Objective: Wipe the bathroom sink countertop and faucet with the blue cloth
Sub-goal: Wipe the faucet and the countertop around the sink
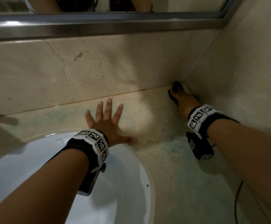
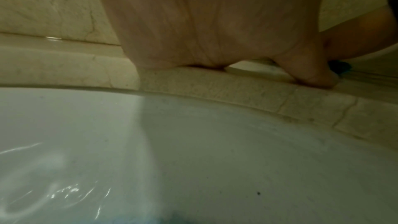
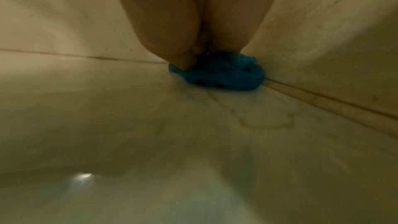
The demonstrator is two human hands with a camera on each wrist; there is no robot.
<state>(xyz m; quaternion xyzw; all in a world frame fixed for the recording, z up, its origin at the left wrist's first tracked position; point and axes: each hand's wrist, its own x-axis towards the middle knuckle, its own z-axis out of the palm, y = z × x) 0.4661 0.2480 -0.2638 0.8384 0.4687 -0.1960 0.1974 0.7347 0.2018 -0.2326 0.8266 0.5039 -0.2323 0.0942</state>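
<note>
The beige marble countertop point(image 1: 172, 175) meets a marble backsplash point(image 1: 99, 70) at the rear and a side wall point(image 1: 244, 70) on the right, forming a corner below the mirror frame point(image 1: 99, 21). The white sink basin point(image 1: 123, 183) occupies the lower left. The left hand point(image 1: 107, 125) lies flat, fingers spread, on the counter behind the basin rim. The right hand point(image 1: 184, 98) presses the blue cloth point(image 3: 221, 76) into that corner; its fingers are hidden, so its grip cannot be determined.
</note>
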